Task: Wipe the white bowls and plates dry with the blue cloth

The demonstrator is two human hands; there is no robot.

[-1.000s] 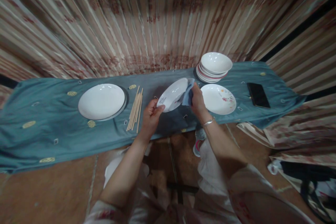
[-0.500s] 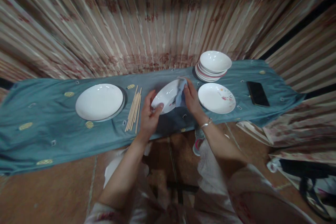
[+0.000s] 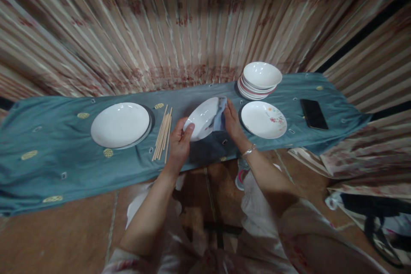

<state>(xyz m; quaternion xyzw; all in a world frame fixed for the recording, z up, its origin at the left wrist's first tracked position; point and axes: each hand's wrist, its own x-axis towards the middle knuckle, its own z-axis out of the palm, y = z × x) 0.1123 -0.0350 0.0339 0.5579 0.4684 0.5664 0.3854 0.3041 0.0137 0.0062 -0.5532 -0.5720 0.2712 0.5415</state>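
A white plate (image 3: 203,119) with a small printed pattern is held tilted above the cloth-covered table. My left hand (image 3: 180,144) grips its left edge, thumb on the upper face. Around the plate's right edge my right hand (image 3: 233,122) is closed on a grey-blue cloth (image 3: 220,116), which is folded over the rim; most of those fingers are hidden behind it. Just left of my left hand lie several wooden chopsticks (image 3: 163,135). To the right of my right hand rests a white plate with a flower print (image 3: 263,120).
Stacked white plates (image 3: 120,125) lie on the left of the green tablecloth (image 3: 77,162). At the back right stands a stack of bowls (image 3: 261,76). A black phone (image 3: 314,114) lies farther right. A pleated curtain (image 3: 192,21) hangs behind the table.
My left hand has shifted slightly left and down along the plate's rim, its thumb now nearer the edge. The cloth stays at the right side of the plate.
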